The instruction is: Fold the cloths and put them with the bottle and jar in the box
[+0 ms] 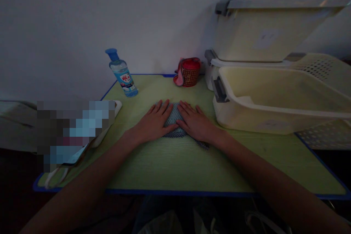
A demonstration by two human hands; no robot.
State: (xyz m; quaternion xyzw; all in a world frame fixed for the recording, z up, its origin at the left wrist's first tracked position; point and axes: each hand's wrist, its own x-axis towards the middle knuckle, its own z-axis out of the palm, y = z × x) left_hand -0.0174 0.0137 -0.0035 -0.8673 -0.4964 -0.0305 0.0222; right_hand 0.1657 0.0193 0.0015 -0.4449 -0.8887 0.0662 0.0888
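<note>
A small light-blue patterned cloth (173, 116) with a dark checked edge lies on the green tabletop (175, 168). On its left part rests my left hand (155, 121), palm down with the fingers stretched out. My right hand (195, 120) lies flat over the cloth's right part, fingers also extended. Both thumbs point inward and come close together over the middle. A dark checked strip (202, 144) of the fabric sticks out below my right wrist. Much of the cloth is hidden under the two hands.
A clear blue bottle (126, 78) stands back left. Near the wall sits a red woven-look container (190, 73) with pink checked fabric against it. Cream plastic bins (255, 119) are at the right. On the left, a device with a blurred screen (87, 128) leans on a white stand.
</note>
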